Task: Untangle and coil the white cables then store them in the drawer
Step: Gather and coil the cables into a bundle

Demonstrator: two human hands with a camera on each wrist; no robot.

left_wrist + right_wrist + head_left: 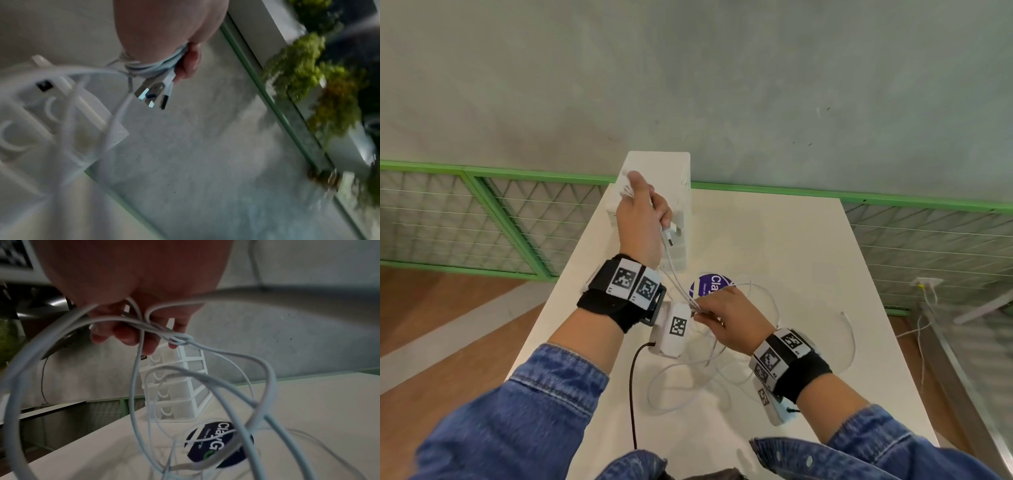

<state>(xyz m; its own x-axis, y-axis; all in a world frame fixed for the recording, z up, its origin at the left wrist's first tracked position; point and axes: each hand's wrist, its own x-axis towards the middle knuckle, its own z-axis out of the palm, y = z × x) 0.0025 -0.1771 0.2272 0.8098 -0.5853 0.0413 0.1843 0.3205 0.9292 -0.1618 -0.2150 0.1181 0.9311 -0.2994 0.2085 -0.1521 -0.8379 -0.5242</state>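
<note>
A: Holding the white cables (690, 370) in both hands, the person stands at the white table (791, 240). The left hand (642, 219) is raised above the table, in front of the white drawer unit (674, 171). Its fingers are curled around a bundle of cable ends.

B: Which ends come out of this fist?

A: In the left wrist view, 2 or 3 USB plugs (153, 95) stick out below the fingers (188, 62); the picture is blurred, so I cannot count them exactly. From the fist, strands go down toward the right hand (726, 320).

B: And the right hand, how does it grip?

A: It is lower, close above the table. Its fingertips (125, 337) pinch the strands at a small knot (180, 339), which shows clearly in the right wrist view. Below this hand the rest of the cables lies in loose, crossing loops on the table, still tangled.

B: Where is the drawer unit?

A: It stands at the far edge of the table, a little to the left. In the right wrist view its drawers (164, 395) look closed. Between the unit and the cable loops a round dark purple sticker (710, 284) with white letters lies on the table, and some strands cross over it.

B: Anything else?

A: 1 thin black cord (633, 394) runs from the left wrist device down toward the body.
</note>
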